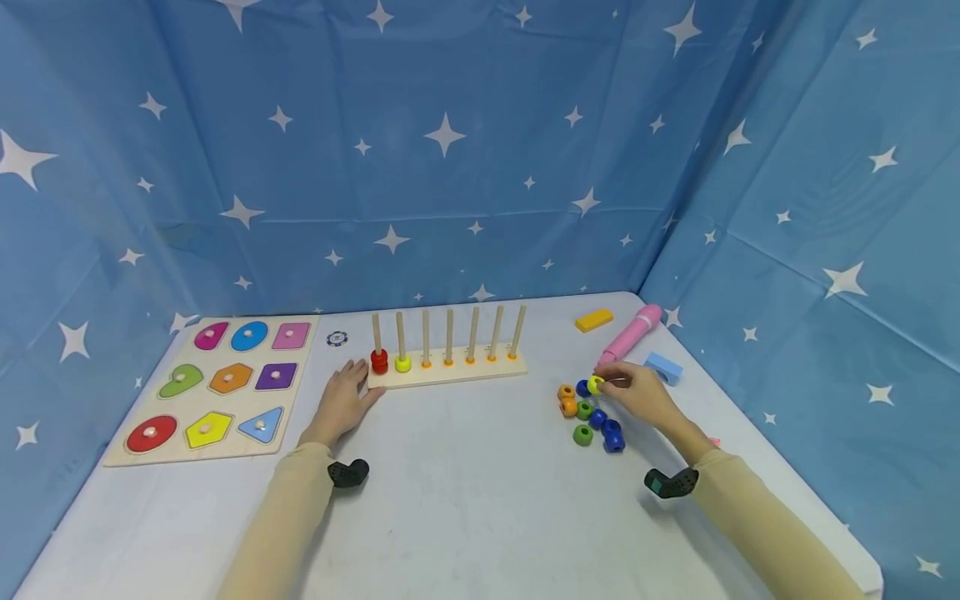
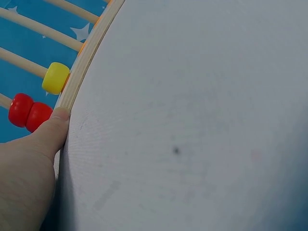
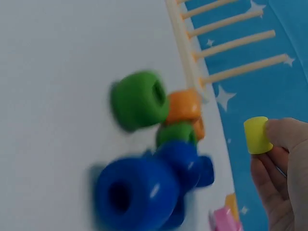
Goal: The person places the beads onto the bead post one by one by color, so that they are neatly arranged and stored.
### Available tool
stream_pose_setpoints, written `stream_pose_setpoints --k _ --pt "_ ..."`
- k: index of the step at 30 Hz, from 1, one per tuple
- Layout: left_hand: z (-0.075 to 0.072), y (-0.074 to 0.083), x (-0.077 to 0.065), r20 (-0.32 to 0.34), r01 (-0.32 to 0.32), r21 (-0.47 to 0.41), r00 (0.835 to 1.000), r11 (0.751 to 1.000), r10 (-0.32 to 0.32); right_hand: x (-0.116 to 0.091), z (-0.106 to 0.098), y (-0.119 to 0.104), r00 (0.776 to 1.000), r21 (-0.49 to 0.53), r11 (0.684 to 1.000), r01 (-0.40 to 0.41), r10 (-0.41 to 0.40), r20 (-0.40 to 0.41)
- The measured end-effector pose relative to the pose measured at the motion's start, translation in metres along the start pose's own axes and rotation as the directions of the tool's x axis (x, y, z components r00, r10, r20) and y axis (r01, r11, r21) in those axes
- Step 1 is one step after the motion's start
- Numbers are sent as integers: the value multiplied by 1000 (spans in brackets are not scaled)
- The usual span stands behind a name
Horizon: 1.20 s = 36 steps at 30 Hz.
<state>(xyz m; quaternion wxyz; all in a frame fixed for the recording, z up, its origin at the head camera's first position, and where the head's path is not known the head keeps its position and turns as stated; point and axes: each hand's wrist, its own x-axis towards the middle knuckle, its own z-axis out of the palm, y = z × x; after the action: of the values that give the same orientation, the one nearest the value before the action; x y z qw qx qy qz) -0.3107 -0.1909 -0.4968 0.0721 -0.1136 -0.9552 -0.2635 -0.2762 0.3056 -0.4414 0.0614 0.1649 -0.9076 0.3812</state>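
Observation:
My right hand (image 1: 636, 392) pinches a yellow bead (image 3: 258, 135) between thumb and fingertips, just over a cluster of loose beads. Beside it are blue beads (image 1: 613, 442), orange beads (image 1: 568, 407) and green beads (image 1: 582, 435). My left hand (image 1: 343, 404) holds the left end of a wooden peg board (image 1: 450, 372), its thumb (image 2: 60, 114) pressed along the front edge and its fingers at the end. Red beads (image 1: 379, 362) are stacked on the leftmost peg, and one yellow bead (image 1: 403, 364) sits on the second. The other pegs stand bare.
A shape puzzle board (image 1: 288, 372) lies at the left, with a poker chip (image 1: 337, 338) near it. At the right are a yellow block (image 1: 594, 320), a pink marker-like cylinder (image 1: 630, 335) and a light blue block (image 1: 663, 368). A starry blue curtain (image 1: 480, 167) backs the white table.

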Motion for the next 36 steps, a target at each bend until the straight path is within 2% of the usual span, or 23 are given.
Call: stream_pose_setpoints --k 5,8,15,23,32,36 --pt "-1 0 0 3 -2 1 1000 1000 2 20 3 -57 997 63 996 69 -66 -44" --pt "-2 -1 1 -6 -5 -2 1000 1000 5 36 12 -81 989 78 988 135 -129 -78" --pt "-1 -1 1 2 -5 -13 1000 1000 5 85 51 -102 962 103 962 253 -238 -137" --pt "-1 0 -3 -11 -4 -17 1000 1000 3 130 90 -149 945 153 933 325 -312 -101" --pt "-1 0 -3 -22 -17 -18 1000 1000 17 163 130 -186 957 139 947 290 -287 -40" --pt "-1 2 -5 -62 -59 -36 996 998 57 172 144 -198 952 99 948 303 -305 8"
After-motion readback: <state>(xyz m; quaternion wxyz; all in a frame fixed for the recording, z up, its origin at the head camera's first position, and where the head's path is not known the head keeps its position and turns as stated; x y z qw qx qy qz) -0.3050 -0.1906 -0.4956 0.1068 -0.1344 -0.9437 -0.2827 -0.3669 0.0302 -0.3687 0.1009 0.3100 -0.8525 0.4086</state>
